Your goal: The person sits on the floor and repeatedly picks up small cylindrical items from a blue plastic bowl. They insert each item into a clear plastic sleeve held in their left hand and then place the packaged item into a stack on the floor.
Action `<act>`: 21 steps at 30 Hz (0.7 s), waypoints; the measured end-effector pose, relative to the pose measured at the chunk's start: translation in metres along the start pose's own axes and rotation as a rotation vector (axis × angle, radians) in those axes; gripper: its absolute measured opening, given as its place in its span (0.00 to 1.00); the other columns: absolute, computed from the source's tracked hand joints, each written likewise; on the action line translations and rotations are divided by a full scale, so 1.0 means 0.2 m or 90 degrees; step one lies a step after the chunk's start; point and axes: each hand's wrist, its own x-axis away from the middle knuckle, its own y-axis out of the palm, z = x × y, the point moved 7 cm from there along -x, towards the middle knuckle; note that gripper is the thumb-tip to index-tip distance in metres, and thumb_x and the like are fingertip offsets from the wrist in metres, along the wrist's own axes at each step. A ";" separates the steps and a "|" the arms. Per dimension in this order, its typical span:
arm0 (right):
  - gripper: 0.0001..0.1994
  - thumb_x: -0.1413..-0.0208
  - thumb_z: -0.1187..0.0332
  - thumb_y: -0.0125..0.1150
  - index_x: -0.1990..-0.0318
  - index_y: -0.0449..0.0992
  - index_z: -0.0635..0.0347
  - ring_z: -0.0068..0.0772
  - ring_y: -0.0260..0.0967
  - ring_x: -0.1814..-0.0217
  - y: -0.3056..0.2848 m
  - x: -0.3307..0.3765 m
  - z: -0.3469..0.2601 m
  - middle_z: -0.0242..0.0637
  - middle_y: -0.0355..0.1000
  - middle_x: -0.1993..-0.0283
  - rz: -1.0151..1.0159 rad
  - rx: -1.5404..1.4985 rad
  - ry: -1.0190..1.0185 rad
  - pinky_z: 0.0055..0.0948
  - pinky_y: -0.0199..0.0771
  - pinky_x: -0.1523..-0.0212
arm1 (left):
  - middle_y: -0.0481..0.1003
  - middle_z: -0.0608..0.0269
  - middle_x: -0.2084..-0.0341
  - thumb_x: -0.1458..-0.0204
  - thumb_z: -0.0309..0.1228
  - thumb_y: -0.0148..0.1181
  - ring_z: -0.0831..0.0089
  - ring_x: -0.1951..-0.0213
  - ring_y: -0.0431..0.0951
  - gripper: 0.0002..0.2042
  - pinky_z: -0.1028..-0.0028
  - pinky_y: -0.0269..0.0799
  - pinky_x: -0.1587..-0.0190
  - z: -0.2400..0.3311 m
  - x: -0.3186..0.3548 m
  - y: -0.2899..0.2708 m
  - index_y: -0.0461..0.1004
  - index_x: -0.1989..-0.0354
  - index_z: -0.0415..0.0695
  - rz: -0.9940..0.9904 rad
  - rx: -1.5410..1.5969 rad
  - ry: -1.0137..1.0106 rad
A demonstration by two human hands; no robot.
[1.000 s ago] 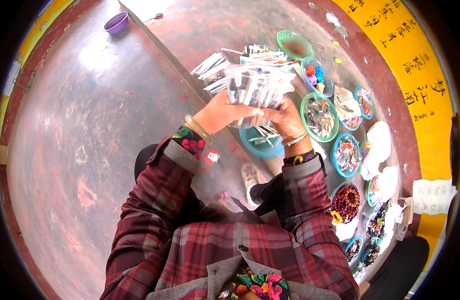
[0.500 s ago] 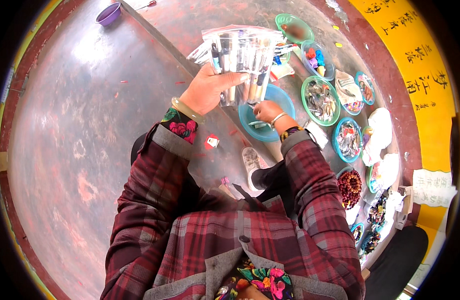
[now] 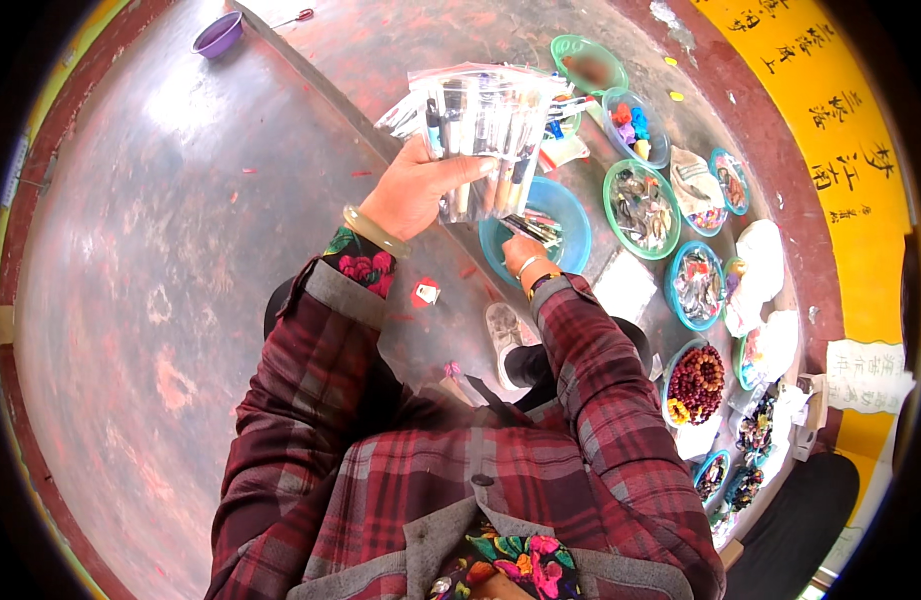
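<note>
My left hand (image 3: pixel 413 190) holds up a fanned bundle of clear plastic packets (image 3: pixel 481 120) with small dark and light sticks inside, raised above the floor. A pale bangle sits on that wrist. My right hand (image 3: pixel 524 252) reaches down into a blue bowl (image 3: pixel 571 215) just below the bundle and touches the small packets lying in it; its fingers are partly hidden by the bundle, so its grip is unclear.
Several green and blue bowls of beads and trinkets (image 3: pixel 641 205) curve along the right, with a dish of brown beads (image 3: pixel 696 375) nearer me. A purple bowl (image 3: pixel 219 32) stands far left. A white shoe (image 3: pixel 506 340) and a small red-white scrap (image 3: pixel 426 292) lie on the reddish floor.
My left hand lifted the packet bundle higher and alone. My right hand left the bundle and dropped into the blue bowl.
</note>
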 end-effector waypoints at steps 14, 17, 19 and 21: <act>0.10 0.47 0.69 0.51 0.58 0.72 0.60 0.37 0.73 0.64 -0.91 0.14 0.36 0.41 0.74 0.63 0.353 -0.671 -0.053 0.35 0.73 0.64 | 0.75 0.60 0.62 0.48 0.22 0.52 0.72 0.65 0.76 0.12 0.72 0.72 0.64 -0.04 0.00 -0.05 0.71 0.55 0.36 0.030 0.072 -0.039; 0.13 0.47 0.75 0.52 0.53 0.68 0.60 0.22 0.71 0.68 -1.10 0.41 0.44 0.33 0.72 0.67 0.378 -1.176 -0.089 0.20 0.73 0.71 | 0.75 0.59 0.62 0.48 0.21 0.52 0.71 0.64 0.76 0.11 0.72 0.73 0.65 -0.06 0.00 -0.06 0.71 0.56 0.36 0.042 0.088 -0.050; 0.15 0.46 0.73 0.56 0.50 0.66 0.59 0.25 0.71 0.68 -1.17 0.56 0.50 0.36 0.72 0.66 0.409 -1.291 -0.247 0.19 0.73 0.73 | 0.75 0.60 0.63 0.48 0.21 0.52 0.72 0.65 0.76 0.11 0.72 0.73 0.66 -0.07 -0.01 -0.04 0.71 0.55 0.36 0.055 0.104 -0.062; 0.14 0.47 0.73 0.57 0.52 0.67 0.58 0.27 0.71 0.68 -1.18 0.62 0.54 0.37 0.72 0.66 0.465 -1.311 -0.244 0.19 0.73 0.73 | 0.75 0.61 0.63 0.48 0.21 0.52 0.74 0.67 0.76 0.12 0.74 0.73 0.67 -0.09 0.00 -0.02 0.71 0.55 0.37 0.081 0.119 -0.079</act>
